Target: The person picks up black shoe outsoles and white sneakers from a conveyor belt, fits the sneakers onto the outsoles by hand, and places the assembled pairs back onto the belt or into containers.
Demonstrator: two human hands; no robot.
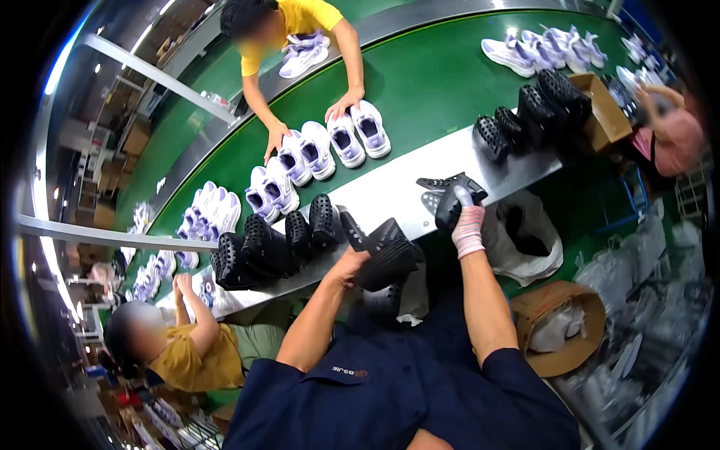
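My left hand [349, 267] is closed around a nested bunch of black plastic shoe inserts [387, 256], held in front of my chest by the bench's near edge. In a striped knit glove, my right hand [469, 229] grips another black perforated shoe insert [447, 211] over the metal ledge [397, 180], its thumb pointing up. A black piece with an open frame [461, 183] sits against that insert; whether it is joined to it I cannot tell. More stacked black inserts [259, 251] stand left of my left hand, and others [536, 112] stand to the far right.
White-and-lilac sneakers [319, 150] line the green conveyor belt [427, 90]. A co-worker in yellow [311, 15] touches them from across. Another person [187, 360] works at left, one in pink [675, 139] at right. A white sack [551, 259] and cardboard box [525, 307] lie below right.
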